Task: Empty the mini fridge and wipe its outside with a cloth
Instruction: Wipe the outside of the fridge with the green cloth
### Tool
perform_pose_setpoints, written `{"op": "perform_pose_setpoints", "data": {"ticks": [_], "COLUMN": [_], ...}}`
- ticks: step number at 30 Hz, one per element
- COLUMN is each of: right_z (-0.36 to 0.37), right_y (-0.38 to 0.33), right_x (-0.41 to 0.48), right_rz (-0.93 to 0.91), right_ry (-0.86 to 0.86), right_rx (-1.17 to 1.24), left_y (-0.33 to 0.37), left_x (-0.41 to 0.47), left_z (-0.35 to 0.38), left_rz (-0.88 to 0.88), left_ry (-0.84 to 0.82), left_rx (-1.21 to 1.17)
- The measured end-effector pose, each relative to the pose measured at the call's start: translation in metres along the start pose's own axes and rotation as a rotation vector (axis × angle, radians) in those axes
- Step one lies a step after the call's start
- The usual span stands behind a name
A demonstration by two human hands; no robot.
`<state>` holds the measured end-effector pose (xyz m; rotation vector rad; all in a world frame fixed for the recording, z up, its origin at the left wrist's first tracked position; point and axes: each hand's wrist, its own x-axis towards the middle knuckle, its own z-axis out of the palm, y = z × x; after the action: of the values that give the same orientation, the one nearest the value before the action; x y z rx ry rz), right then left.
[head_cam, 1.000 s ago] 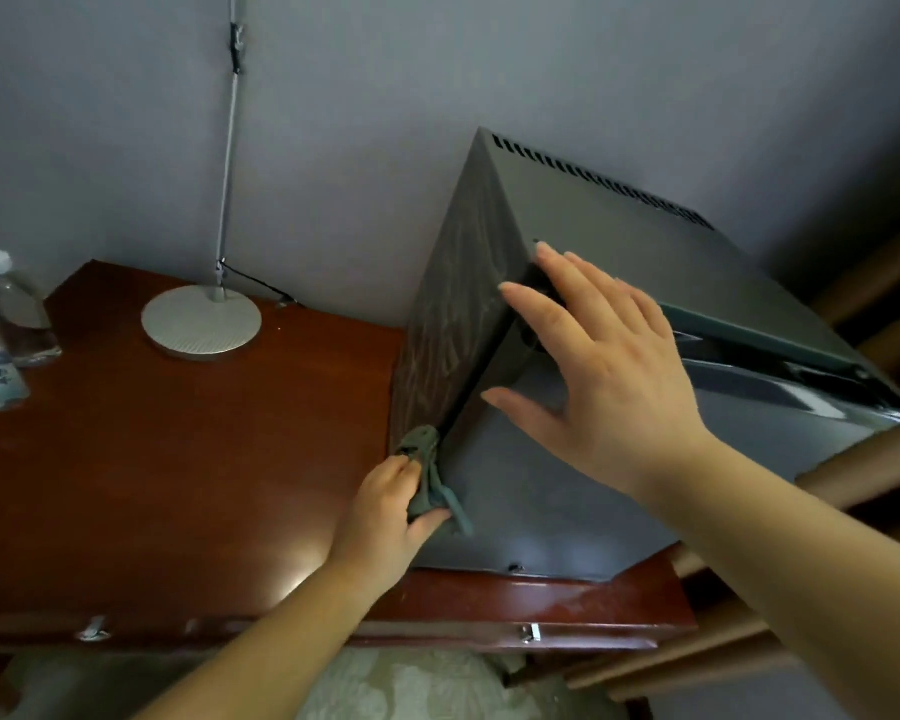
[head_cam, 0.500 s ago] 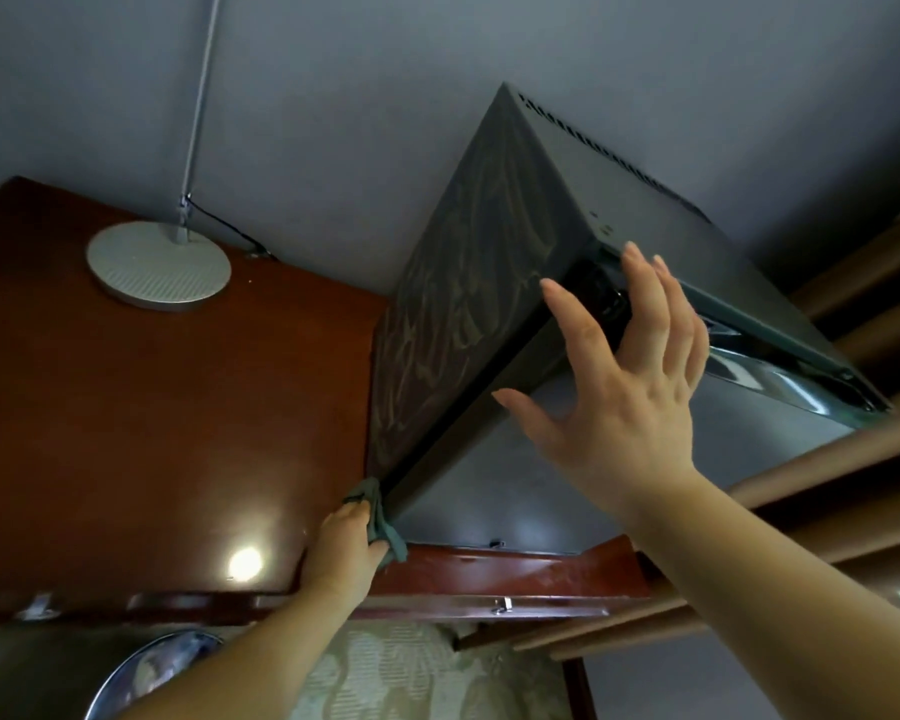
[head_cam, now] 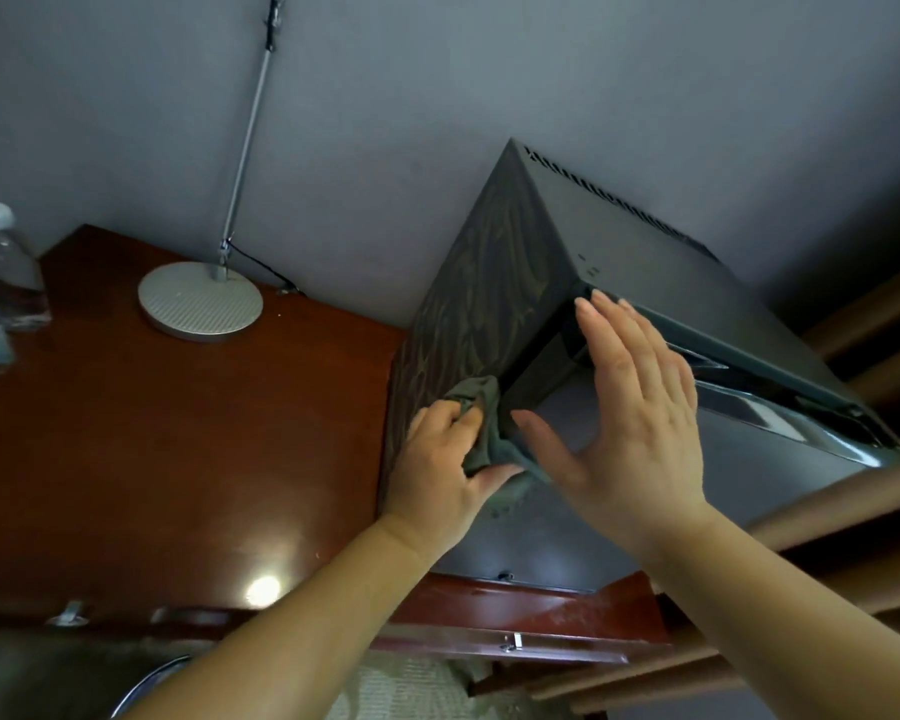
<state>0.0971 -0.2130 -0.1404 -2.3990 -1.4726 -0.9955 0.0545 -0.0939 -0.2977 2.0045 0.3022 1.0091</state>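
Fridge [head_cam: 645,252]: dark grey casing, matt, side panel streaked with smears; door front smooth, semi-gloss.
Cloth [head_cam: 481,402]: soft grey-green fabric, crumpled.
Surface [head_cam: 178,433]: red-brown wood, glossy varnish, mirroring a light.
Lamp base [head_cam: 198,301]: pale disc, matt, finely ribbed.
Bottle [head_cam: 6,272]: clear plastic.

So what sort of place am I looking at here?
Probably a hotel room, though a bedroom or office is possible. A mini fridge sits on a polished wooden desk against a plain wall, with a desk lamp on a round base and water bottles at the far end.
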Motion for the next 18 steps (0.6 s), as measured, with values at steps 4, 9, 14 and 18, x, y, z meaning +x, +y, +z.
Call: {"op": "perform_pose_setpoints", "data": {"ticks": [4,9,14,18], "right_z": [-0.013,-0.030,-0.040,-0.032], "right_y": [0.001,0.012,0.029,0.039], "right_x": [0.003,0.019,0.055,0.075], "right_rz": [0.058,0.041,0.076,0.136], "right_ry": [-0.026,0.002,-0.029,-0.175], "right_rx": [0.156,0.235,0.394,0.283], "left_y": [0.033,0.055,0.060,0.071], "left_x": [0.034,0.052,0.057,0.074], "left_z": [-0.011,-0.020,-0.024,-0.032], "left_rz": [0.134,0.150,-0.033,-0.046], "left_ry": [0.090,0.044,0.104,0.134], "left_rx": [-0.051,-0.155,-0.292,-0.190]}}
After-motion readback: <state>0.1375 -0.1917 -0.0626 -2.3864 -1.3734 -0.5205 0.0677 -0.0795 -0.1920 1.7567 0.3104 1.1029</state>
